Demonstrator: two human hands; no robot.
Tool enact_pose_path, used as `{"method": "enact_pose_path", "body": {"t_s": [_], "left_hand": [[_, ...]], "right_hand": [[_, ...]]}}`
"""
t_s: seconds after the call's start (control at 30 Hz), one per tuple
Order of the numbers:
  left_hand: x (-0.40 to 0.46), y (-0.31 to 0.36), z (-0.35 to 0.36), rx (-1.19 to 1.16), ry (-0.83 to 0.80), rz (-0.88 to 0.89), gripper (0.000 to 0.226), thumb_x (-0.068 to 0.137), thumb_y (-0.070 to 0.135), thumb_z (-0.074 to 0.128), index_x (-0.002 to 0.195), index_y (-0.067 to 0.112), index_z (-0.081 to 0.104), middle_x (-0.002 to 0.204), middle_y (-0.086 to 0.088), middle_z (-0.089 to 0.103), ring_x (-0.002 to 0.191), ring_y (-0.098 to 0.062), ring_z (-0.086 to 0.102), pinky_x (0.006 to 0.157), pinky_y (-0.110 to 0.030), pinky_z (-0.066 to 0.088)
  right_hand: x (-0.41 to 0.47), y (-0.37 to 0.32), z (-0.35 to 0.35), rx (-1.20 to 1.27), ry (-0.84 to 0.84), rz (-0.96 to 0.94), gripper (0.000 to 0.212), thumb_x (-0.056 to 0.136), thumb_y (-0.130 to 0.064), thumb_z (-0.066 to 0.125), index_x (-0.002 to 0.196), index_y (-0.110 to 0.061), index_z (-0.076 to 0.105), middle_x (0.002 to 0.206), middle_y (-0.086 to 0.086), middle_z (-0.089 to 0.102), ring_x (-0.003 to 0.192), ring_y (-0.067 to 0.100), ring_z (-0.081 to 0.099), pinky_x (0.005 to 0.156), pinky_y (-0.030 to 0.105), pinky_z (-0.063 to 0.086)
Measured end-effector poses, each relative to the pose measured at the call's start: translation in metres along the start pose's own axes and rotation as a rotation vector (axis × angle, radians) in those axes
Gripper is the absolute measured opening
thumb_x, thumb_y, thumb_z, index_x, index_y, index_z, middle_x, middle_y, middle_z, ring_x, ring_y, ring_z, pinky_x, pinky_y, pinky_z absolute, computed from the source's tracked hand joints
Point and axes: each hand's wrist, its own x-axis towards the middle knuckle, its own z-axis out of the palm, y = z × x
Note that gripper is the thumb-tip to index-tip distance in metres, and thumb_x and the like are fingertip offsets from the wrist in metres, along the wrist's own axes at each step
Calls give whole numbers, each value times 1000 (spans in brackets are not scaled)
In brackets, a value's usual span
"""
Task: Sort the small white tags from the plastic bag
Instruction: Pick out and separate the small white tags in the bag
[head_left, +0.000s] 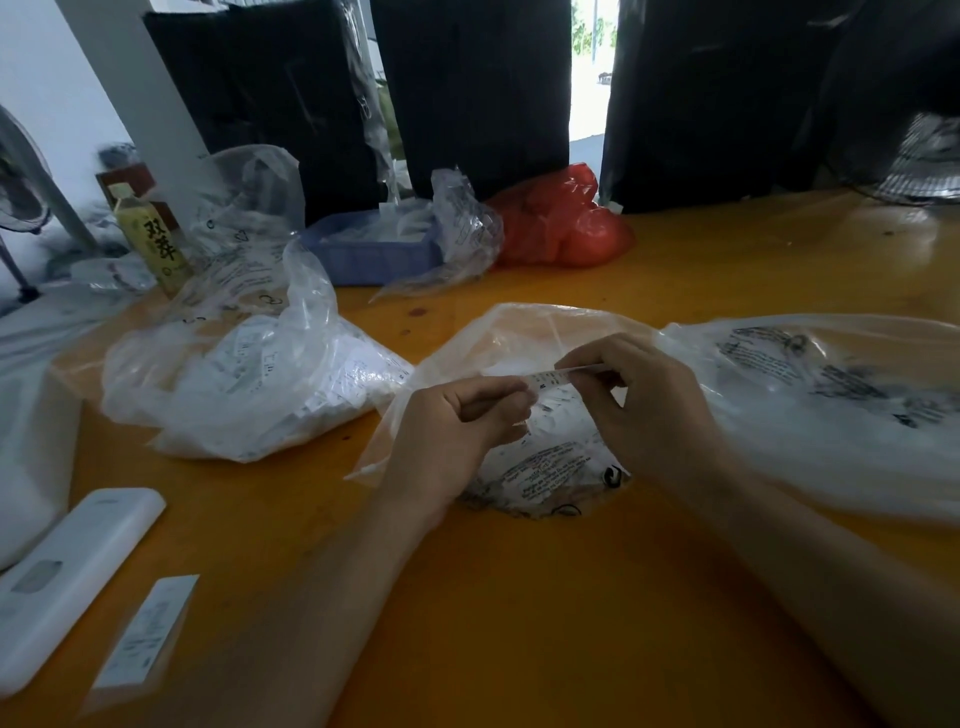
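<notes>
White paper, a narrow printed tag (563, 375), stretches level between two bare hands at the centre of the view. The left hand (457, 431) has its fingers curled in, thumb and forefinger pinching the tag's left end; the right hand (649, 400) pinches the other end the same way, its remaining fingers loosely bent. Both hands hover just above a clear plastic bag (545, 467) with black print that lies flat on an orange table (519, 623); more small white tags show faintly through the film under the hands. At three o'clock a second clear printed bag (831, 395) spreads out, touching or overlapping the first; what it holds cannot be told. At nine o'clock a fuller clear bag (249, 384) bulges with many white tags, whether already sorted or waiting is not clear. At eleven o'clock stand a blue tray (374, 254) with pale contents and a yellow bottle (150, 244); at twelve, a red bag (566, 223) sits before dark bundles. At seven o'clock lie a white remote-like device (67, 577) and a flat white label (145, 634). By the look of it the sorting is partway through: one tag is in hand being checked, several remain in the bag beneath, and much of the pile appears still to be handled.
</notes>
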Motion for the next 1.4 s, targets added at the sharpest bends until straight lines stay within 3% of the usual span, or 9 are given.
{"method": "enact_pose_path", "body": {"t_s": [0.23,0.37,0.5,0.83,1.0,1.1,1.2,1.3,1.4], "left_hand": [[-4,7,0,306,13,159,20,94,21,79,101,40,77,86,39,73,78,-1,77,60,-15,59],[-4,6,1,276,45,157,18,93,24,80,104,39,77,89,25,79,76,-4,78,56,-17,59],[-2,6,0,189,89,94,18,91,25,82,103,38,79,91,13,82,78,-9,79,54,-21,60],[2,3,-2,34,91,-55,27,78,42,85,104,38,83,100,6,83,64,-17,76,60,-23,61],[2,6,0,64,86,69,28,91,12,81,111,32,76,98,7,82,79,-6,75,65,-20,59],[3,20,-11,428,284,328,25,96,16,76,117,31,72,96,18,77,85,5,72,66,-11,56],[12,45,-58,733,740,583,22,102,26,68,123,21,72,108,10,75,85,2,70,67,-9,54],[20,61,-126,842,1045,465,30,100,28,65,128,18,69,124,-4,75,103,-16,72,84,-38,63],[24,55,-159,973,960,160,37,95,14,74,131,11,69,130,-13,72,116,-33,69,101,-50,55]], "right_hand": [[-2,1,4,-12,-139,-58,17,99,-11,61,110,-18,72,103,-10,63,87,-4,61,77,8,48],[-5,-2,7,70,-95,81,33,95,-25,69,125,-34,58,95,-21,64,88,-4,64,73,11,52],[-4,-2,6,231,47,244,13,95,-26,71,104,-34,65,85,-18,71,78,-3,69,69,10,53],[-9,-10,9,241,-80,138,12,92,-28,73,104,-27,72,88,-17,72,82,1,69,73,16,55],[-4,-8,4,265,63,181,11,93,-23,73,102,-29,70,89,-16,73,82,2,70,74,17,56],[-2,-6,-4,238,124,182,9,96,-29,68,104,-29,67,89,-16,71,82,1,68,72,14,53],[3,-1,-19,-10,163,128,3,99,-28,63,102,-29,63,83,-19,62,74,5,59,59,13,44],[12,8,-39,-321,65,115,8,102,-28,57,101,-22,62,77,-12,60,63,2,52,54,22,35],[20,21,-58,-663,-54,210,18,103,-26,50,90,-15,56,64,-2,56,51,14,51,46,25,31]]}}
